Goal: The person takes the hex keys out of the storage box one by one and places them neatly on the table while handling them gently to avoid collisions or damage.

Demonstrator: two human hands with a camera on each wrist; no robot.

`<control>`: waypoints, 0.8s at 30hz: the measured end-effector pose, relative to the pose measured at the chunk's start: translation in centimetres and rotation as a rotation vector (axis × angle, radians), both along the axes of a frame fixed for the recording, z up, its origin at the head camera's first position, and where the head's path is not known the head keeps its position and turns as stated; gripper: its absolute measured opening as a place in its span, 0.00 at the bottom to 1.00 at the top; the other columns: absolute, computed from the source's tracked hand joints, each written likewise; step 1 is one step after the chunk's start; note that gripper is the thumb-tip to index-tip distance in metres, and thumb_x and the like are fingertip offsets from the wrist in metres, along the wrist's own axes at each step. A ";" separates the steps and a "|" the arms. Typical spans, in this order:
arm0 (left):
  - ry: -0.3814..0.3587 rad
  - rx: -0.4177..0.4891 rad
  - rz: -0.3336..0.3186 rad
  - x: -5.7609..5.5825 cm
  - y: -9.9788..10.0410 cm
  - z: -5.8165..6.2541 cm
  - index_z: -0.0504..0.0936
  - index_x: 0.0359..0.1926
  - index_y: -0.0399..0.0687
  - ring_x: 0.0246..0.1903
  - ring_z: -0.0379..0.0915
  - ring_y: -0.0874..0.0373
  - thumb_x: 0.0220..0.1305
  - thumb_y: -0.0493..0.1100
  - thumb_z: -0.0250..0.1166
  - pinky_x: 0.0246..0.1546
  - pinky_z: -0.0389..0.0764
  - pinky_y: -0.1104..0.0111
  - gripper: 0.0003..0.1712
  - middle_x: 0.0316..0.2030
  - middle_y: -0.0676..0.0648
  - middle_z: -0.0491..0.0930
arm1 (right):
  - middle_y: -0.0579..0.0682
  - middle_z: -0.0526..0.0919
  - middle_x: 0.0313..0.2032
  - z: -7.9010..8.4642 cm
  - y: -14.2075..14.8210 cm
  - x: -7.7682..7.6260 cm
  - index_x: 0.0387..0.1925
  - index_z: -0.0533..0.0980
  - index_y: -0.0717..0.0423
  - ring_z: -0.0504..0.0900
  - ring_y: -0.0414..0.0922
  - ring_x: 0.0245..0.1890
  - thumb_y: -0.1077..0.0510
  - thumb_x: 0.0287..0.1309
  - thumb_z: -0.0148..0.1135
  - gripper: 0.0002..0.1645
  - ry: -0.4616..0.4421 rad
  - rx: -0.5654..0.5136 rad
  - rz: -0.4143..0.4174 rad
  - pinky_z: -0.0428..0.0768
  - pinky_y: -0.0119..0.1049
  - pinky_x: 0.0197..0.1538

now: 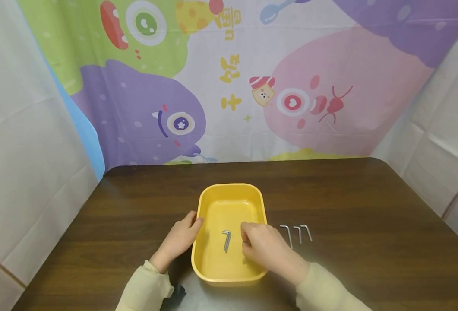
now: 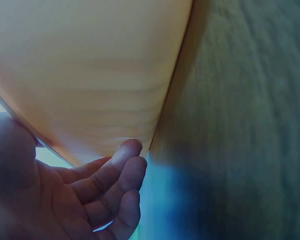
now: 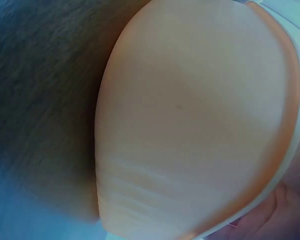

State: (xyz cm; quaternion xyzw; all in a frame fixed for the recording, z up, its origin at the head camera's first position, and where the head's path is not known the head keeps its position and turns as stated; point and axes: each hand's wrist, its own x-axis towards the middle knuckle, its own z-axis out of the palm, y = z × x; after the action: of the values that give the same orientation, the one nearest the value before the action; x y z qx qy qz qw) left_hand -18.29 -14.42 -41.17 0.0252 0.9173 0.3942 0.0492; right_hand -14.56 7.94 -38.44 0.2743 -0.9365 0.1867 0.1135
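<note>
The left hand (image 1: 179, 236) grips the left edge of the yellow tray (image 1: 213, 263) — probably for steadiness. The right hand (image 1: 265, 245) curls inside its right edge; whether it holds something, I cannot tell. Hex keys (image 1: 227, 242) lie mid-tray, three other keys (image 1: 300, 235) beyond that edge — easily reached.

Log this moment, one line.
left hand: grips yellow tray | right hand: over tray, grasp hidden | hex keys: in tray and on table
</note>
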 end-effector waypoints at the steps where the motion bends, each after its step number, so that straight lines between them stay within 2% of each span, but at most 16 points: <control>1: -0.002 0.001 0.002 0.0 0.0 0.0 0.71 0.46 0.44 0.23 0.70 0.59 0.68 0.51 0.46 0.27 0.71 0.68 0.17 0.25 0.48 0.74 | 0.38 0.63 0.15 0.0 0.0 0.0 0.16 0.64 0.49 0.61 0.36 0.15 0.64 0.36 0.60 0.13 0.001 -0.003 0.002 0.60 0.27 0.19; 10: 0.008 -0.007 -0.010 0.0 0.0 -0.1 0.71 0.45 0.43 0.23 0.70 0.59 0.68 0.50 0.46 0.27 0.71 0.68 0.17 0.24 0.48 0.74 | 0.38 0.63 0.16 0.1 0.3 0.0 0.18 0.65 0.49 0.62 0.35 0.17 0.64 0.38 0.61 0.13 0.024 -0.030 0.027 0.61 0.26 0.20; 24: -0.002 0.004 -0.017 0.0 0.0 0.1 0.70 0.47 0.42 0.22 0.70 0.60 0.68 0.50 0.46 0.27 0.71 0.68 0.18 0.25 0.48 0.75 | 0.38 0.70 0.19 1.4 1.1 -0.3 0.22 0.69 0.50 0.67 0.33 0.19 0.60 0.45 0.67 0.13 -0.020 -0.117 0.015 0.66 0.25 0.24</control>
State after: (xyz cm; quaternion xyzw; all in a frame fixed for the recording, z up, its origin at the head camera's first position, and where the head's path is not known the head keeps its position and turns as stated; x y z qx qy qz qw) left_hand -18.29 -14.41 -41.05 0.0325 0.9162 0.3958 0.0532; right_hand -14.91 9.00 -37.06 0.2725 -0.9229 0.2449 0.1184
